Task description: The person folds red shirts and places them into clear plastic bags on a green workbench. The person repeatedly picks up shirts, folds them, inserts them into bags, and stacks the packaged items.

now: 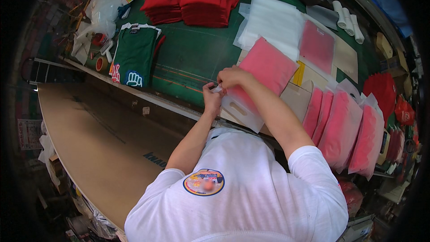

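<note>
One frosted plastic bag [274, 60], plump with soft pink cloth [262, 56], lay at the near edge of the green table [192, 56], its left corner pinched by my left hand [212, 97] and right hand [232, 76], both nearly closed. To its right I saw four similar pillow-shaped bags [341, 123]; far off, three smooth white rolls [347, 21] and two red fabric stacks [204, 2]; left, one folded green shirt [133, 56].

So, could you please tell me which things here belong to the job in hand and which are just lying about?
Likely part of the job:
- filled frosted bag with handle cut-out
- leaning filled frosted bags
- stacked white plastic bags

Probably lying about:
- folded green T-shirt
- three white rolls
- crumpled plastic bag
</note>
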Available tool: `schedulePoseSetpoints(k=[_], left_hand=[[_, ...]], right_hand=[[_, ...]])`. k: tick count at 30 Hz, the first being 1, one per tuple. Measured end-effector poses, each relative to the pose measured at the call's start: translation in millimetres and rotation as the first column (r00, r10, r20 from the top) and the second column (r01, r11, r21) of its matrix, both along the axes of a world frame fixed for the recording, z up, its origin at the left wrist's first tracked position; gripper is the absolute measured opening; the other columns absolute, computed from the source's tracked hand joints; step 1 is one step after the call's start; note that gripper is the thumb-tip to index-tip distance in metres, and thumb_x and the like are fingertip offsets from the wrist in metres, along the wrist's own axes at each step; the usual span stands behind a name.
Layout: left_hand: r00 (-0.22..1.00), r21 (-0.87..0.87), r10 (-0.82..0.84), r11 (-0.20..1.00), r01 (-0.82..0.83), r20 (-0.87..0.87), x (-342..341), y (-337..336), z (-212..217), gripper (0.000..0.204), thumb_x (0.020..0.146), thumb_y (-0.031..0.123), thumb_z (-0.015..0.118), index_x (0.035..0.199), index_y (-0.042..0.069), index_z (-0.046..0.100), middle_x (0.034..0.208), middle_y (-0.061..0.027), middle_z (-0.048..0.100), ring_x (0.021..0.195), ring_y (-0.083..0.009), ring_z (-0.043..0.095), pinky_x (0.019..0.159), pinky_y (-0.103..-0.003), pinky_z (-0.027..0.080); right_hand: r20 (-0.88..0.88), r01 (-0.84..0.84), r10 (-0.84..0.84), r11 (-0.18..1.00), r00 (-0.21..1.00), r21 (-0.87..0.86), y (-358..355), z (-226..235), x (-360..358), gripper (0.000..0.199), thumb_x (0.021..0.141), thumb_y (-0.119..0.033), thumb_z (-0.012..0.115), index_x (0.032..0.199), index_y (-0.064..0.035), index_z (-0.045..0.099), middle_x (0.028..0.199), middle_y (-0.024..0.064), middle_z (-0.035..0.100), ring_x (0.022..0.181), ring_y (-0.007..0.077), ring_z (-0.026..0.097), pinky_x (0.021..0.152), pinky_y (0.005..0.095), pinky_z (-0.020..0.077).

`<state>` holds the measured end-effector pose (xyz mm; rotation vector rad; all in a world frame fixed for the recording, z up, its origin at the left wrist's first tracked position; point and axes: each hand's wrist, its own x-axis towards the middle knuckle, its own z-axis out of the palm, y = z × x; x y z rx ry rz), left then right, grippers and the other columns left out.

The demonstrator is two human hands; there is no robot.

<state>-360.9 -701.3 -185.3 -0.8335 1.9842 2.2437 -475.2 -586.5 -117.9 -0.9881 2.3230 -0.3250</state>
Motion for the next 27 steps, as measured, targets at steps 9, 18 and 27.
schedulePoseSetpoints(k=[9, 18, 27], left_hand=[[0.999, -0.015, -0.033, 0.999, 0.033, 0.002, 5, 3, 0, 0.068, 0.084, -0.001, 0.074, 0.138, -0.002, 0.033, 0.112, -0.0183, 0.061, 0.092, -0.0192, 0.063, 0.078, -0.031, 0.053], [0.992, 0.148, -0.125, 0.981, 0.125, -0.007, 1, 4, 4, 0.071, 0.079, -0.001, 0.073, 0.138, -0.005, 0.034, 0.109, -0.015, 0.058, 0.09, -0.0173, 0.061, 0.078, -0.031, 0.054], [0.991, 0.222, -0.125, 0.966, 0.132, -0.047, -5, 15, -4, 0.057, 0.073, -0.004, 0.07, 0.125, -0.007, 0.046, 0.103, -0.0117, 0.063, 0.085, -0.0156, 0.063, 0.07, -0.031, 0.052]], right_hand=[[-0.078, 0.047, -0.048, 0.999, 0.996, -0.008, -3, -13, 1, 0.024, 0.078, -0.022, 0.071, 0.097, -0.0103, 0.079, 0.101, 0.0169, 0.076, 0.1, 0.0363, 0.072, 0.084, 0.0491, 0.0562], [-0.008, 0.157, -0.157, 0.987, 0.988, -0.045, 1, -3, 8, 0.023, 0.078, -0.018, 0.07, 0.097, -0.0091, 0.079, 0.098, 0.0181, 0.076, 0.098, 0.0371, 0.072, 0.083, 0.0492, 0.0564], [-0.04, 0.194, -0.199, 0.976, 0.979, -0.097, 1, -7, 4, 0.024, 0.078, -0.017, 0.067, 0.097, -0.0078, 0.078, 0.099, 0.0189, 0.075, 0.099, 0.0382, 0.072, 0.083, 0.0496, 0.0562]])
